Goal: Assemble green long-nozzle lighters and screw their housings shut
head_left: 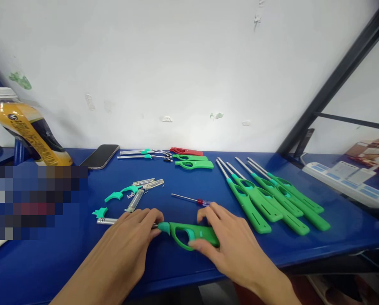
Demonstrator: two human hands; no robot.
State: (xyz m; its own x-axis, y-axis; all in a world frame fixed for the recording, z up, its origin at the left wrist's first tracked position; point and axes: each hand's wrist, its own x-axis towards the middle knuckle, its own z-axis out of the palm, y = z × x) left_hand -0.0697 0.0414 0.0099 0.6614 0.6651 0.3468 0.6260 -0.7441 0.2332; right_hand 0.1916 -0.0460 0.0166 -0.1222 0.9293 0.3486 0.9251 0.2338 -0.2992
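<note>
"While the green lighter (205,234) lies between the hands, how is it best steadied?"

"Hold the shaft (154,226) in the left hand (134,233), fingers nearly closed; its thumb is hidden, so its pinch cannot be told. Half-curl the right hand (233,239) around the handle, thumb below. Align both ends; avoid twisting."

"State the counts."

"Right of the right hand: six finished-looking green lighters (254,214). Just beyond its fingers: one screwdriver (203,203). Beyond the left hand: three clear tanks (135,200), two curved teal pieces (114,196). Farthest, beyond the gap: one red handle (191,152), two green handles (197,164)."
</note>
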